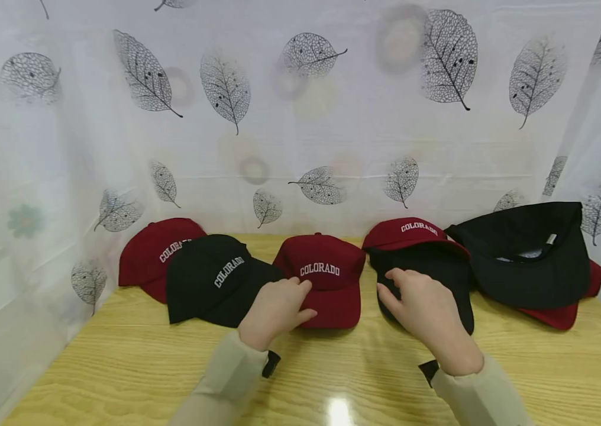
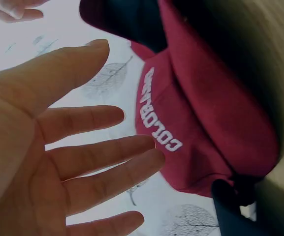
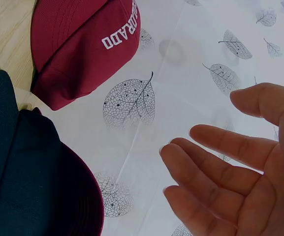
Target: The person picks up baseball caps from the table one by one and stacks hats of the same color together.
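A red baseball cap (image 1: pixel 335 307) with COLORADO in white letters sits upright at the middle of the table. My left hand (image 1: pixel 275 310) is above its left side, fingers extended and holding nothing; in the left wrist view the palm (image 2: pixel 28 162) and spread fingers appear in front of the cap (image 2: pixel 205 98). To the right, my right hand (image 1: pixel 428 305) is over a black cap (image 1: pixel 455 284), on which another red cap (image 1: pixel 391 234) partly lies. The right wrist view shows this hand (image 3: pixel 240 182) with loosely bent fingers and nothing in them.
At the left, a black COLORADO cap (image 1: pixel 199 272) overlaps a red one (image 1: pixel 143 257). A black cap (image 1: pixel 535 284), its inside showing, lies over a red cap (image 1: pixel 561 316) at the far right. A leaf-patterned white curtain (image 1: pixel 300 142) stands behind the wooden table (image 1: pixel 135 373).
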Demonstrator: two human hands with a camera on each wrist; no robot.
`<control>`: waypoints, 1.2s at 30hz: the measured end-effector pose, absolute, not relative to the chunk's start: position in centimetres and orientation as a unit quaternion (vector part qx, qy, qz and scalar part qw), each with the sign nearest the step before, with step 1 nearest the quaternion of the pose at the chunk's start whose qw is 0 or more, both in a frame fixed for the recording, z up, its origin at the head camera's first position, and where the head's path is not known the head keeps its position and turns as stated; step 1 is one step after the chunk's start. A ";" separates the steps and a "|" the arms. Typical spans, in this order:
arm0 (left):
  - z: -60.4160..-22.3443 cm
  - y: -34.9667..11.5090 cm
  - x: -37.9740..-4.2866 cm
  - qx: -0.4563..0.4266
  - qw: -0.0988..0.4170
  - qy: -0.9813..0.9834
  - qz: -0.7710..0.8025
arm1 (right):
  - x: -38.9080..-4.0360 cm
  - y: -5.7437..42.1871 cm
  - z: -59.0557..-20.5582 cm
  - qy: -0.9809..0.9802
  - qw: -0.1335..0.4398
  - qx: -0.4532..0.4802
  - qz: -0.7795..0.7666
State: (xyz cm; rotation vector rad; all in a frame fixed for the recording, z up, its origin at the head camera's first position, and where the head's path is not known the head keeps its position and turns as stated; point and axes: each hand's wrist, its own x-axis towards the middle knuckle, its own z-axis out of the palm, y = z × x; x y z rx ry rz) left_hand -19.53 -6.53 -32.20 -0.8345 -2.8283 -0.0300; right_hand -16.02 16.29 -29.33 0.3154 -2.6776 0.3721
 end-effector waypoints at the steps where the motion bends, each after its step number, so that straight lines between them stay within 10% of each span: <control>1: -32.4 -6.5 -19.6 -0.283 0.092 -0.955 -0.011 | -16.0 16.3 -29.4 -0.962 0.208 0.114 0.134; 36: -34.8 -5.5 -20.0 -0.321 0.077 -0.944 0.027 | -15.9 15.7 -30.0 -0.961 0.204 0.128 0.135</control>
